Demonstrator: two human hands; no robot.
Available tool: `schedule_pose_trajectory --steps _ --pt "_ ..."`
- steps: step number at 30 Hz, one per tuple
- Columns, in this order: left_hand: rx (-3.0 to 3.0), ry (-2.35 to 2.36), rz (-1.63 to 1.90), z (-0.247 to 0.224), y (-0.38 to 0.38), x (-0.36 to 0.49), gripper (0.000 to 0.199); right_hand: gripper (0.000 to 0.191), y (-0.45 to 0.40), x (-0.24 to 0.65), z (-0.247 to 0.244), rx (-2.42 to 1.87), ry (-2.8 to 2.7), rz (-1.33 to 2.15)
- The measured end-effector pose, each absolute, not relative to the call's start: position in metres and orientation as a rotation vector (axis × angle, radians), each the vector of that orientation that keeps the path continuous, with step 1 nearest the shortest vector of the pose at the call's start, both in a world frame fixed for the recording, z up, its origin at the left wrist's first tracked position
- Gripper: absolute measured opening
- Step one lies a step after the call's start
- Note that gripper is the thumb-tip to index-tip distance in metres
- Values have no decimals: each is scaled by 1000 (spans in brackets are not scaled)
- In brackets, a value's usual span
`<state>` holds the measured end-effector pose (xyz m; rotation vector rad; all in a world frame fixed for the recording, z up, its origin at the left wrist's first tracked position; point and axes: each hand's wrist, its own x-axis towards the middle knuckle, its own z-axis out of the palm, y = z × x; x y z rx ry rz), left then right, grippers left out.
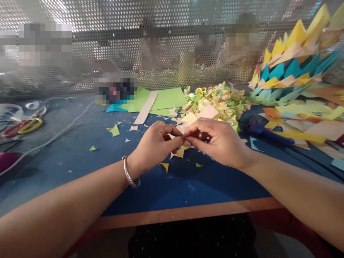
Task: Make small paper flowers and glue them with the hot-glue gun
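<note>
My left hand [162,143], with a silver bangle [128,173] at its wrist, is closed in a pinch over the middle of the blue table. My right hand [219,141] pinches too, its fingertips meeting those of the left. Whatever sits between the fingertips is too small or hidden to make out. Pale pink paper [208,111] shows just behind the fingers. Under and around both hands lie small cut paper scraps, among them a yellow scrap [166,167]. Beyond the right hand rises a heap of paper bits [217,98] in green, yellow and pink.
Green sheets [169,97] and a pale strip [146,108] lie at the back. Scissors [30,126] and a white cord [60,133] are on the left. A blue glue gun [268,134] and a layered folded-paper piece [287,71] occupy the right. Perforated metal [172,79] borders the back.
</note>
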<state>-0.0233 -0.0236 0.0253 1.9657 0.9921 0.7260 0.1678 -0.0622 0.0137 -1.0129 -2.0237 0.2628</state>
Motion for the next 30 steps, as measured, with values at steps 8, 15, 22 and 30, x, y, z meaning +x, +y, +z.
schedule_pose_trajectory --steps 8,15,22,30 --pt "1755 986 732 27 -26 -20 9 9 -63 166 15 -1028 -2041 225" --pt "1543 981 709 30 -29 -18 13 10 -61 166 15 -984 -2055 176" --pt "1580 937 700 34 -28 -20 15 9 -63 167 16 -986 -2045 187" --pt "1584 919 694 37 -29 -22 19 10 -63 167 16 -935 -2054 156"
